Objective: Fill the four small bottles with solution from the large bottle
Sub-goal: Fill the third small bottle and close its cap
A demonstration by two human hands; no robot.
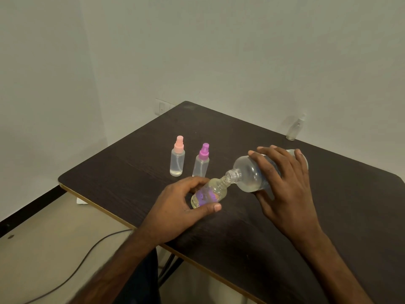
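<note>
My right hand grips the large clear bottle, tipped on its side with its open mouth against the neck of a small clear bottle. My left hand holds that small bottle tilted on the dark table; it has a purple patch and yellowish liquid inside. Behind stand a small bottle with a pink spray cap and one with a purple spray cap, both upright. Another small clear bottle stands at the table's far edge by the wall.
The table sits in a room corner against white walls, with a wall socket behind its far corner. A dark cable runs over the floor at the lower left, below the table's front edge.
</note>
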